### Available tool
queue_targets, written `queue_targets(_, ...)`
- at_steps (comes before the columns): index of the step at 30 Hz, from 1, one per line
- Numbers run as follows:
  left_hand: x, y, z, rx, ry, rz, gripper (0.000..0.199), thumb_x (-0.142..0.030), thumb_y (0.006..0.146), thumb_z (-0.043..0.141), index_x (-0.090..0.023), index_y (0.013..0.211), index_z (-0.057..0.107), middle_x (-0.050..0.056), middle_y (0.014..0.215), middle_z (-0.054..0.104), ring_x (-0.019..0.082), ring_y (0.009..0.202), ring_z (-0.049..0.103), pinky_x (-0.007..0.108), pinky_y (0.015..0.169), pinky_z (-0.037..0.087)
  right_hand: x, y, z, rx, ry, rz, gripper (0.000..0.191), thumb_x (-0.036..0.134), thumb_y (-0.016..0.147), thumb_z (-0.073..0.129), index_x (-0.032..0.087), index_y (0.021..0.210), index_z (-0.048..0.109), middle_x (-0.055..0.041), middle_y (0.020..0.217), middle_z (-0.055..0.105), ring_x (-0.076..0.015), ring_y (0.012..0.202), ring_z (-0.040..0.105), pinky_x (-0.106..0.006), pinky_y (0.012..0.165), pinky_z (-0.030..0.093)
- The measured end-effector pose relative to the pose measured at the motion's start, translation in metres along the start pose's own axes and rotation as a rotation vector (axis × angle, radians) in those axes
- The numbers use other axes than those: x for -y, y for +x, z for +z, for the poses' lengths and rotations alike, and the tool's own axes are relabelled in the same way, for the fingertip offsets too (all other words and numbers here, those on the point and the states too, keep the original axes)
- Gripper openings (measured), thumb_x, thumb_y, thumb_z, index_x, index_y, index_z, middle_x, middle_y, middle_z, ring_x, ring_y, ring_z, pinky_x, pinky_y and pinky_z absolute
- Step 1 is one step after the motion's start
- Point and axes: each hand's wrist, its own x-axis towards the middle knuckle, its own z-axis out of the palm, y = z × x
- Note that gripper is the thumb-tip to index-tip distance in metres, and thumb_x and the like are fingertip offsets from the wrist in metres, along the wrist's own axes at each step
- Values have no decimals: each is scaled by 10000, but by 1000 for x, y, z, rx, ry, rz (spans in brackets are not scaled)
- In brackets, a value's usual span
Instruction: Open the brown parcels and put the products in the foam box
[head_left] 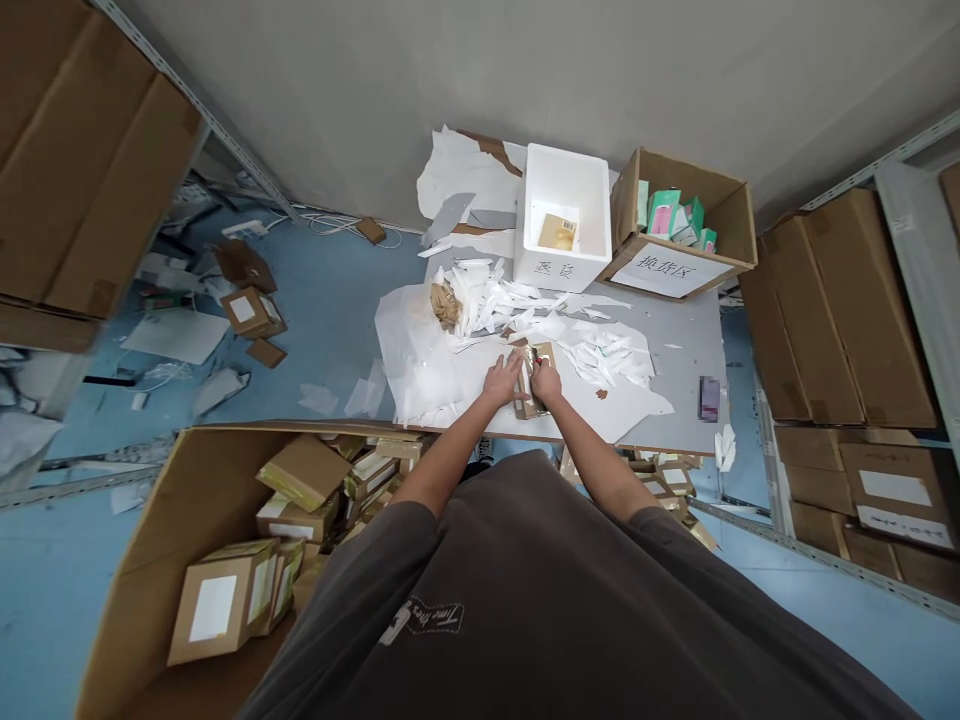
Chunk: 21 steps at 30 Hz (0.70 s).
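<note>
A small taped cardboard box (531, 408) lies on the table near its front edge, with brown tape shining across its top. My left hand (502, 380) rests against the box's left side, fingers spread and thumb apart, holding nothing. My right hand (547, 380) is closed around a box cutter (536, 358) with a dark and red handle; its tip is over the top of the box. The blade is too small to make out. White paper scraps (604, 352) lie around the box.
Behind stand a white foam bin (564, 272) with a packet inside and a cardboard carton (739, 225) of green boxes. Clear plastic (416, 350) covers the table's left end. A large carton (142, 560) of parcels stands at lower left. Shelves with boxes (840, 310) flank the right.
</note>
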Motion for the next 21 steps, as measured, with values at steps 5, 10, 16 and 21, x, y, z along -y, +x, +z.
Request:
queue_targets(5,-2,1,4,-4,-2,-19,1231,-775,879,757,-329,1809,86,67,1885,100,457,1681,199,531,1282,395,6,3,5,-34,7,68,409,369,1199,325,131,1432,563,-222,1269,765,-297,1171,730,-349,977,509)
queue_targets(10,-5,2,6,-16,-5,-36,1196,-743,895,753,-321,1808,107,65,1886,90,465,1673,212,548,1278,401,0,-1,7,-53,17,39,411,395,1203,316,150,1424,560,-201,1248,771,-281,1169,739,-335,984,516)
queue_targets(16,-5,1,8,-15,-33,-51,1205,-823,870,723,-320,1804,153,67,1882,121,473,1655,234,567,1259,415,-2,6,2,-19,-4,-3,403,327,1184,344,122,1449,568,-232,1272,765,-299,1211,739,-365,1004,538)
queue_targets(21,-16,-2,15,-42,-28,-105,1220,-862,863,694,-301,1806,163,57,1884,107,461,1617,294,543,1246,438,8,34,-19,68,-78,-97,358,325,990,762,133,1288,715,-215,1121,806,-341,1119,780,-385,943,601)
